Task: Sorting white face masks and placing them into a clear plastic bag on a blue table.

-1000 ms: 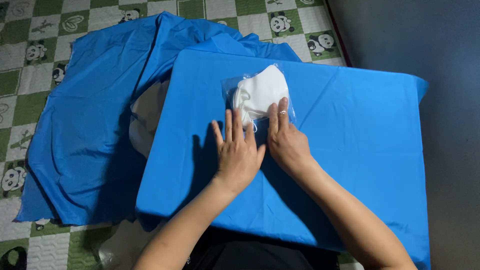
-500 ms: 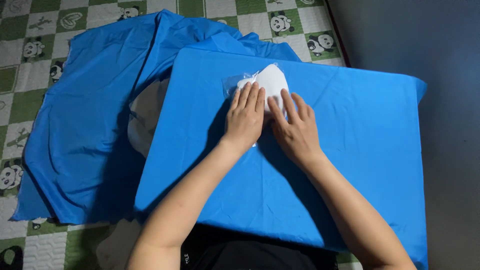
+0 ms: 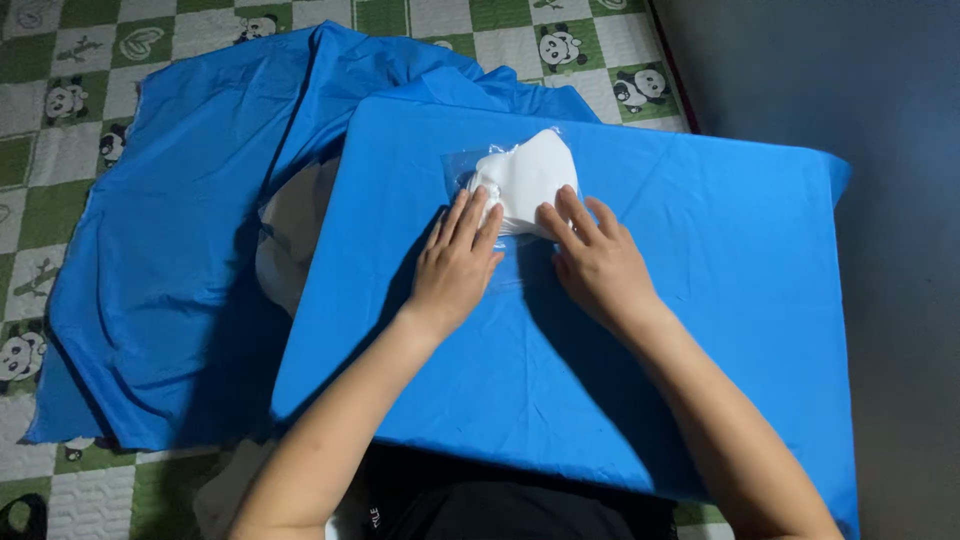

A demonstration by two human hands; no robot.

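1. The left hand [image 3: 455,262] lies flat, fingers together and stretched out, its fingertips pressing the near left edge of a white folded item in a clear plastic bag [image 3: 525,180]; its grip closes on nothing.
2. The right hand [image 3: 597,262] lies flat just beside it, fingers spread, tips on the bag's near right edge; it grasps nothing either.
3. The bag rests on the far middle of a worktop covered in blue cloth [image 3: 700,300].
4. To the left, a loose blue sheet [image 3: 180,250] lies rumpled over a green-and-white checked mat with panda prints [image 3: 60,100].
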